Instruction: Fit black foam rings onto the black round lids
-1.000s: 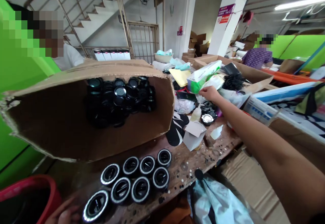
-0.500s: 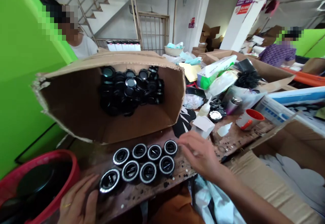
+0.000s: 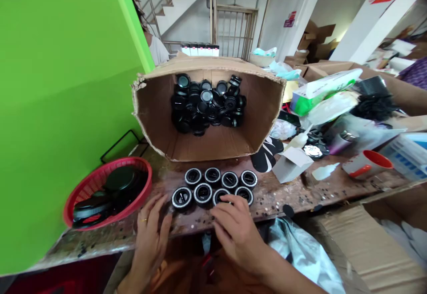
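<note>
Several round black parts [image 3: 203, 194] with silver speckled rims stand in two rows on the worn brown table [image 3: 267, 196]. My left hand [image 3: 151, 227], a ring on one finger, rests at the table edge left of the front row. Its fingers are stretched out and hold nothing. Over the front row's right part lies my right hand [image 3: 236, 227], fingers slightly bent and apart. Its fingertips partly cover one round part and seem to touch it. Behind the rows, a cardboard box [image 3: 153, 129] on its side opens towards me, with many similar black parts [image 3: 207, 107] inside.
A red plastic basket [image 3: 149, 183] of black pieces stands left, beside a green panel [image 3: 66, 85]. To the right are a small white box [image 3: 290, 169], a dropper bottle [image 3: 298, 139], an orange-handled mug [image 3: 376, 165] and an open carton [image 3: 360, 236]. A person [image 3: 156, 51] is behind the panel.
My right hand has moved left from beside the rows to over the front row. My left hand stays left of them, fingers stretched. The view has shifted, showing more of the basket and green panel.
</note>
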Tool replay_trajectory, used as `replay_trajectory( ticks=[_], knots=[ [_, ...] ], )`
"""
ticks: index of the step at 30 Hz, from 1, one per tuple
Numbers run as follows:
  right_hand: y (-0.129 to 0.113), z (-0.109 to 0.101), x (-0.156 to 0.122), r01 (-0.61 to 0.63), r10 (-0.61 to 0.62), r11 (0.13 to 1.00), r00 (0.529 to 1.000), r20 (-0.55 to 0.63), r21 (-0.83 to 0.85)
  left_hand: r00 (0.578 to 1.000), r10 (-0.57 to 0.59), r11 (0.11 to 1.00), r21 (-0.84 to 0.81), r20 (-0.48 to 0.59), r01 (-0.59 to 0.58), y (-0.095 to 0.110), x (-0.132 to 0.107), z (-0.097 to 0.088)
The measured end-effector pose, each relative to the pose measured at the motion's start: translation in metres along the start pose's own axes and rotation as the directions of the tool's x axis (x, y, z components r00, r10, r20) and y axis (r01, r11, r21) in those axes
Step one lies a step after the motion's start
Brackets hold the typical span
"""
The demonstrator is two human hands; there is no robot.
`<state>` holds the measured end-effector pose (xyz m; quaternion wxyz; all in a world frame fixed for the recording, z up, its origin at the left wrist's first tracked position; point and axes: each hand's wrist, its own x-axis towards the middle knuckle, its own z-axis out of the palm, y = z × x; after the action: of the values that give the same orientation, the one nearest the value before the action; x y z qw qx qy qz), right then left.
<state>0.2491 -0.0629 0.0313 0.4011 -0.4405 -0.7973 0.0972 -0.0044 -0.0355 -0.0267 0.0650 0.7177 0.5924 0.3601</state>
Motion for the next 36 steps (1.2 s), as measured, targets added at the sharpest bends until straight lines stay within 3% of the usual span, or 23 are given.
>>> replay_trajectory(
  ticks=[4, 11, 22, 26, 29, 33, 36],
  knots=[
    [-0.008, 0.029, 0.017, 0.041, -0.021, 0.990, 0.988, 0.152, -0.134, 1.000, -0.021, 0.999, -0.033, -0.005, 0.021, 0.000, -0.007, -0.003],
    [-0.003, 0.070, 0.041, 0.070, -0.012, 0.931, 0.987, 0.161, -0.357, 0.997, -0.037, 0.998, -0.046, 0.061, 0.040, 0.009, -0.015, -0.014],
    [-0.003, 0.066, 0.052, 0.107, 0.071, 0.882, 0.933, 0.353, -0.459, 0.998, 0.012, 0.997, 0.073, 0.056, -0.016, 0.015, -0.011, -0.005],
    [-0.006, 0.071, 0.054, 0.105, 0.072, 0.894, 0.926, 0.371, -0.435, 0.999, 0.038, 0.990, 0.131, 0.031, -0.042, 0.017, -0.008, -0.004],
    [-0.004, 0.066, 0.049, 0.065, 0.045, 0.934, 0.955, 0.295, -0.352, 0.998, 0.056, 0.990, 0.130, 0.013, -0.057, 0.018, -0.005, -0.008],
    [0.011, 0.033, 0.023, 0.076, -0.069, 0.980, 0.997, 0.045, -0.185, 0.995, 0.095, 0.991, 0.093, -0.029, -0.092, 0.033, -0.002, -0.012],
    [0.035, 0.001, -0.007, -0.031, 0.021, 0.992, 0.996, -0.083, -0.126, 0.984, 0.178, 0.983, 0.044, 0.001, -0.178, 0.056, -0.006, -0.008]
  ],
)
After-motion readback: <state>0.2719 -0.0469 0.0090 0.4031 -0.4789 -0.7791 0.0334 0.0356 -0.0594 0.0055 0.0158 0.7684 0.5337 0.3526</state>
